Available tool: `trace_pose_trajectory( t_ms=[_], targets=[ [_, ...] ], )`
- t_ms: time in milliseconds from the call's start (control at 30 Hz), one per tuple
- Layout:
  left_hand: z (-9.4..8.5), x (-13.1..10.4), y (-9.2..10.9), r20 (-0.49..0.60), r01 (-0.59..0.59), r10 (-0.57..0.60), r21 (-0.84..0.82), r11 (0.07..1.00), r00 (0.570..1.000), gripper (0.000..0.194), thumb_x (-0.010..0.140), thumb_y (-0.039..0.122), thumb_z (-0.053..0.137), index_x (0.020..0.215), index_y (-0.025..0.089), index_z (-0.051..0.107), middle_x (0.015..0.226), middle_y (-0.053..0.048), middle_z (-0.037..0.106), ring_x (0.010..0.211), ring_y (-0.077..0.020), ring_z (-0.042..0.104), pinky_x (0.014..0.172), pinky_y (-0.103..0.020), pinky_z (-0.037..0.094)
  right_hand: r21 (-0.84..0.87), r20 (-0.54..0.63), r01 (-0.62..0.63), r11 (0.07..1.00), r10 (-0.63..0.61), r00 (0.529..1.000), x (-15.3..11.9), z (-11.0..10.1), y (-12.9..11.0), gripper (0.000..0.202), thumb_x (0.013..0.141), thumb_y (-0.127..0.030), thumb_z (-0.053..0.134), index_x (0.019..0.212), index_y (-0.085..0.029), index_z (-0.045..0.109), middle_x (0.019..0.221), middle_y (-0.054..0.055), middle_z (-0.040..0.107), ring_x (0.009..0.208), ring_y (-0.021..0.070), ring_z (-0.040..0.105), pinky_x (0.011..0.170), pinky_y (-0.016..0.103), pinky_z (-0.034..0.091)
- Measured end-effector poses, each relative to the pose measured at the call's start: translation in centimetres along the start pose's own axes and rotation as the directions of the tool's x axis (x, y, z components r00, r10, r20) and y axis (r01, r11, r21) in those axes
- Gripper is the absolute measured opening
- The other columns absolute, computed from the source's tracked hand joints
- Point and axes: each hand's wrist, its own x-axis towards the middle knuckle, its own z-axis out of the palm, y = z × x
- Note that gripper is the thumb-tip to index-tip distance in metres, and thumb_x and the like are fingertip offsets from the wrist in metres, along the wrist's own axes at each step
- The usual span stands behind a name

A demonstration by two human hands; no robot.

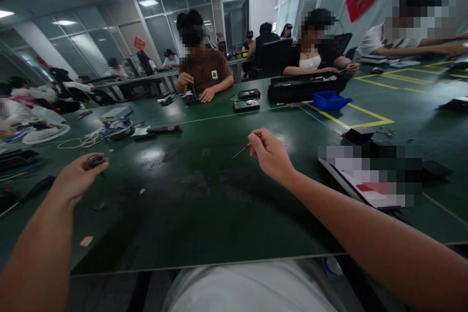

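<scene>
My left hand (78, 175) is raised over the left side of the green table (175, 234). Its fingers are closed around a small round dark part (96, 160) with a ringed face; the exact kind is unclear. Toward the middle, my right hand (272, 156) pinches a small screwdriver (239, 152). The thin metal shaft points down and left, with a bit of red at the fingertips; most of the handle is hidden in the hand. The tip is apart from the round part, with a wide stretch of table between the hands.
A booklet (351, 175) lies by my right forearm. Beyond are a blue bin (331, 101), a black casing (305, 88) and a circuit board (246, 105). Left of centre lie a pen-like tool (164, 129) and cables (117, 129). A person in brown (210, 70) works opposite.
</scene>
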Motion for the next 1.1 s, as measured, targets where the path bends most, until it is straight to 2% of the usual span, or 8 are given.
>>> trace_pose_trajectory(
  t_ms=[100,167,267,333,433,533,700,1100],
  targets=[
    [3.0,-1.7,4.7,0.15,-0.113,0.124,-0.084,0.99,0.981,0.035,0.085,0.027,0.068,0.119,0.022,0.062,0.104,0.004,0.071,0.099,-0.0132,0.063,0.096,-0.027,0.044,0.006,0.059,-0.032,0.999,0.031,0.998,0.0,0.3,0.3,0.024,0.099,-0.043,0.046,0.096,-0.022,0.059,0.07,-0.001,0.064,0.066,0.0167,0.061,0.064,0.031,0.044],
    [5.3,-3.2,7.9,0.241,-0.205,0.224,-0.103,0.973,0.944,0.035,0.083,0.031,0.069,0.116,0.019,0.065,0.109,-0.001,0.071,0.099,-0.0165,0.064,0.098,-0.031,0.045,0.013,0.108,-0.058,0.998,0.057,0.993,0.0,0.4,0.4,0.019,0.097,-0.038,0.049,0.097,-0.022,0.059,0.073,0.0,0.066,0.07,0.0173,0.063,0.066,0.032,0.045],
    [9.0,-5.9,12.2,0.406,-0.292,0.336,-0.167,0.942,0.85,0.038,0.076,0.034,0.074,0.11,0.02,0.068,0.11,-0.004,0.072,0.098,-0.0213,0.066,0.095,-0.035,0.048,0.025,0.14,-0.084,0.996,0.08,0.987,-0.1,0.4,0.2,0.018,0.096,-0.036,0.05,0.096,-0.022,0.061,0.075,0.001,0.067,0.071,0.0178,0.064,0.068,0.033,0.046],
    [11.3,-7.8,14.4,0.485,-0.392,0.429,-0.182,0.902,0.762,0.033,0.078,0.035,0.072,0.108,0.021,0.07,0.11,-0.004,0.072,0.099,-0.023,0.066,0.094,-0.036,0.048,0.029,0.124,-0.095,0.995,0.09,0.988,-0.1,0.3,-0.1,0.023,0.095,-0.041,0.052,0.091,-0.022,0.063,0.073,0.001,0.067,0.068,0.0176,0.062,0.065,0.032,0.045],
    [14.4,-10.6,16.7,0.536,-0.523,0.524,-0.171,0.835,0.661,0.025,0.08,0.027,0.07,0.104,0.021,0.07,0.107,-0.005,0.072,0.098,-0.0236,0.065,0.09,-0.036,0.047,0.095,0.033,-0.085,0.992,0.082,0.996,-0.1,0.1,-0.1,0.027,0.093,-0.046,0.055,0.085,-0.021,0.062,0.07,0.001,0.065,0.063,0.0163,0.059,0.062,0.032,0.044],
    [16.9,-12.5,17.5,0.552,-0.573,0.568,-0.187,0.798,0.61,0.02,0.081,0.021,0.068,0.101,0.022,0.069,0.102,-0.003,0.071,0.094,-0.0227,0.064,0.085,-0.035,0.047,0.279,-0.074,-0.045,0.959,0.068,0.995,0.1,0.2,0.2,0.023,0.094,-0.042,0.053,0.087,-0.021,0.06,0.071,0.0,0.063,0.062,0.0148,0.058,0.062,0.032,0.045],
    [19.1,-13.4,16.6,0.415,-0.584,0.653,-0.299,0.755,0.633,0.024,0.083,0.018,0.067,0.106,0.022,0.066,0.108,-0.003,0.069,0.101,-0.0214,0.062,0.091,-0.034,0.046,0.301,-0.1,-0.009,0.954,0.041,0.994,0.1,0.4,0.5,0.021,0.095,-0.04,0.053,0.088,-0.021,0.059,0.072,0.0,0.064,0.064,0.0146,0.059,0.063,0.032,0.048],
    [18.9,-13.2,15.5,0.374,-0.569,0.674,-0.362,0.738,0.637,0.032,0.085,0.024,0.069,0.116,0.024,0.066,0.118,-0.003,0.067,0.111,-0.0224,0.06,0.099,-0.038,0.045,0.14,-0.012,-0.01,0.99,0.012,1.0,-0.4,0.4,-0.1,0.02,0.095,-0.039,0.053,0.094,-0.021,0.061,0.08,0.003,0.071,0.073,0.017,0.067,0.069,0.032,0.052]
  ],
)
